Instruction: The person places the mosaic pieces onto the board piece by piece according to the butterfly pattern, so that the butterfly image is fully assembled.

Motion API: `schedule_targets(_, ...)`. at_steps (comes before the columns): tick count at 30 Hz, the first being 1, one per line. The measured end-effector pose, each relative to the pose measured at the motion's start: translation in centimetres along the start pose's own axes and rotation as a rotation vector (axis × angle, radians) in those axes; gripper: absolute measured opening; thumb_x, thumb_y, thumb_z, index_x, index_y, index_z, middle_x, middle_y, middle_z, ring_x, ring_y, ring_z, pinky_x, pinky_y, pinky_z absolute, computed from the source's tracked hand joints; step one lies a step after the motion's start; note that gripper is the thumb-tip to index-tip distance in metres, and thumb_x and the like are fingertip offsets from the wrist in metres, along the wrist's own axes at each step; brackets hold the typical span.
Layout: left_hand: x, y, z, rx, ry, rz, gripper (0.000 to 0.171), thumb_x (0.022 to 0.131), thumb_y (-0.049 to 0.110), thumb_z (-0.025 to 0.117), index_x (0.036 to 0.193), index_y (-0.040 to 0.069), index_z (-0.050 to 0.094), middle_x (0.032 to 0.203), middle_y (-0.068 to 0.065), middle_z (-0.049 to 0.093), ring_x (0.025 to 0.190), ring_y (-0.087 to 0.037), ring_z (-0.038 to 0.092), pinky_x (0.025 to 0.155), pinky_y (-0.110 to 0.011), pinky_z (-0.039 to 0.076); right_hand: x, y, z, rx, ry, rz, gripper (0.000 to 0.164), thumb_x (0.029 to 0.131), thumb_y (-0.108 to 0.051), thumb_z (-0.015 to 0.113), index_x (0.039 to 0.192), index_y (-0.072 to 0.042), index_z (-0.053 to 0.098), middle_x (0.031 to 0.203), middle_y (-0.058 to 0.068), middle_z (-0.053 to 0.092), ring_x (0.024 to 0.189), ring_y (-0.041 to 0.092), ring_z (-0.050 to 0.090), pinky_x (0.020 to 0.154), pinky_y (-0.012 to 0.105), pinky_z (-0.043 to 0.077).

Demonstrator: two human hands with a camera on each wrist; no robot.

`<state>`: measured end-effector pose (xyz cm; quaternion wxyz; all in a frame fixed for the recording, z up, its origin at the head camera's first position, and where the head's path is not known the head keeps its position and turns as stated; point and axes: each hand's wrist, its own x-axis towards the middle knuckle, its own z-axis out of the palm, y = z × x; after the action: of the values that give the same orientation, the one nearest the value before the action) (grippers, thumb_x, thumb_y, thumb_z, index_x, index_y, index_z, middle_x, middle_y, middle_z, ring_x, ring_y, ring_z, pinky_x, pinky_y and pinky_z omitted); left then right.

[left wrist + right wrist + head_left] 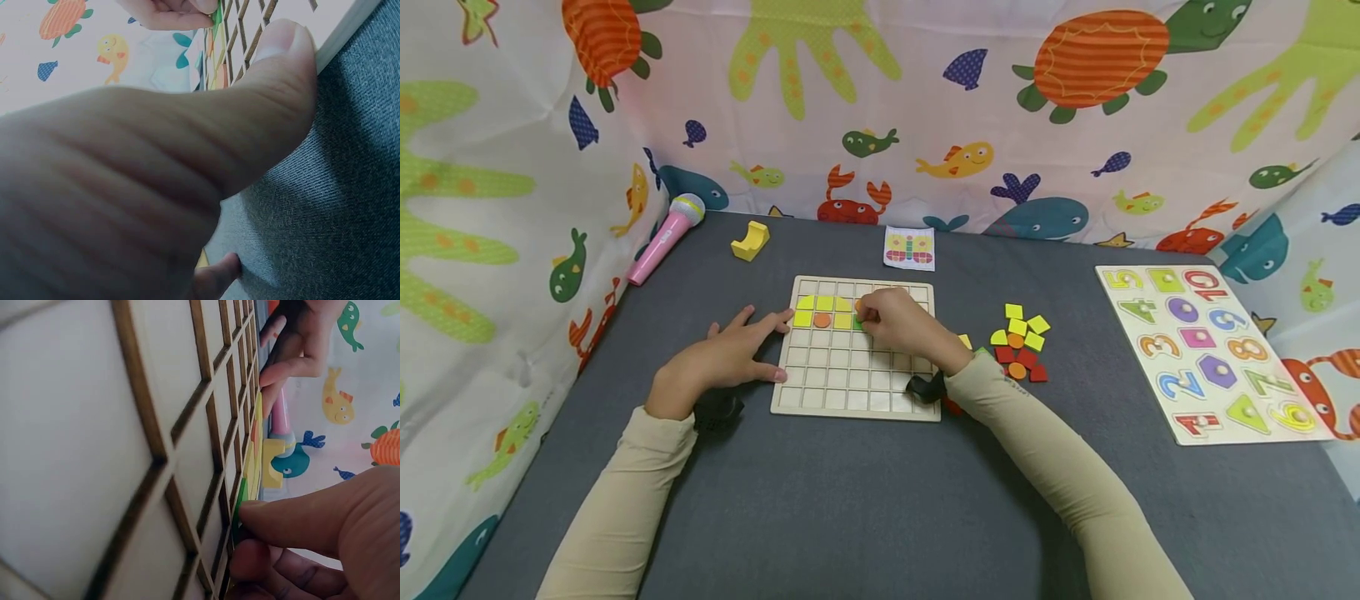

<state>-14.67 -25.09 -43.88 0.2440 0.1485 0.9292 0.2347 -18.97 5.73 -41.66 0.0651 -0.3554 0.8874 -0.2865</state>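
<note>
A pale wooden grid board (pixel 837 379) lies on the dark cloth, with yellow tiles (pixel 824 303) and an orange round tile (pixel 822 320) in its upper left cells. My right hand (pixel 898 321) is over the upper part of the board. Its thumb and finger pinch a green tile (pixel 240 503) at a cell, and the fingers partly cover it in the head view. At the board's left side, my left hand (pixel 722 354) rests with spread fingers. Its thumb (pixel 287 59) touches the board's edge.
Loose yellow, red and orange tiles (pixel 1015 312) lie right of the board, partly behind the right forearm. A butterfly pattern card (pixel 909 248) lies behind it. Farther left are a yellow block (pixel 751 241) and a pink toy microphone (pixel 662 242); a number puzzle board (pixel 1213 402) is far right.
</note>
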Motion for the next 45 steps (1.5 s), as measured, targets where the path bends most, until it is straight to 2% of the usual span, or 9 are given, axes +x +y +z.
schedule_targets(4,0.0,0.0,0.2,-0.005,0.008,0.005,0.109,0.084,0.066,0.082,0.169,0.025,0.028,0.172,-0.014,0.033,0.162,-0.046,-0.003,0.114,-0.084,-0.001,-0.4,0.1,-0.2,0.015,-0.006,-0.005,0.009,0.096,0.003,0.072,0.099,-0.001,0.079,0.093,0.007,0.075,0.082,0.019,0.064,0.079,0.034,0.054)
schedule_targets(11,-1.3,1.9,-0.6,0.006,-0.003,0.004,0.099,0.093,0.048,0.084,0.169,0.021,0.027,0.172,-0.018,0.033,0.162,-0.048,-0.003,0.116,-0.082,-0.001,-2.0,0.7,-1.7,0.071,0.011,0.059,0.010,0.100,-0.004,0.071,0.105,-0.003,0.080,0.095,0.005,0.074,0.085,0.020,0.063,0.080,0.037,0.054)
schedule_targets(18,-2.1,3.3,-1.1,0.007,-0.020,-0.017,0.098,0.097,0.038,0.082,0.171,0.018,0.022,0.172,-0.019,0.031,0.161,-0.050,-0.004,0.116,-0.082,-0.002,-4.5,2.6,-3.7,0.135,0.067,0.110,0.013,0.101,-0.006,0.071,0.111,-0.001,0.078,0.100,0.008,0.075,0.088,0.023,0.066,0.080,0.040,0.056)
schedule_targets(25,-2.1,3.3,-1.1,0.018,-0.022,-0.019,0.099,0.097,0.035,0.083,0.172,0.018,0.020,0.172,-0.018,0.033,0.161,-0.050,-0.004,0.115,-0.083,-0.003,-6.8,4.6,-5.3,0.128,0.108,0.210,0.014,0.103,-0.010,0.071,0.112,-0.002,0.079,0.102,0.009,0.076,0.086,0.024,0.066,0.075,0.040,0.056)
schedule_targets(32,-2.2,3.4,-1.3,0.015,-0.021,-0.013,0.100,0.097,0.035,0.083,0.172,0.018,0.020,0.172,-0.017,0.034,0.160,-0.051,-0.004,0.115,-0.083,-0.003,-9.1,6.7,-7.3,0.090,0.144,0.306,0.016,0.105,-0.011,0.069,0.115,-0.002,0.078,0.106,0.012,0.074,0.091,0.028,0.064,0.079,0.043,0.055)
schedule_targets(40,-2.2,3.4,-1.3,0.017,-0.027,-0.012,0.098,0.097,0.038,0.081,0.171,0.018,0.021,0.171,-0.020,0.032,0.160,-0.051,-0.003,0.115,-0.083,-0.002,-11.1,8.8,-9.3,0.040,0.196,0.348,0.017,0.104,-0.009,0.069,0.115,0.001,0.077,0.105,0.016,0.073,0.091,0.030,0.062,0.075,0.039,0.051)
schedule_targets(45,-2.3,3.4,-1.3,0.017,-0.030,-0.011,0.097,0.098,0.039,0.081,0.171,0.017,0.021,0.171,-0.020,0.032,0.160,-0.052,-0.003,0.115,-0.083,-0.001,-12.1,9.9,-10.3,0.028,0.193,0.407,0.021,0.105,-0.011,0.069,0.120,0.002,0.076,0.111,0.019,0.073,0.096,0.032,0.063,0.079,0.040,0.052)
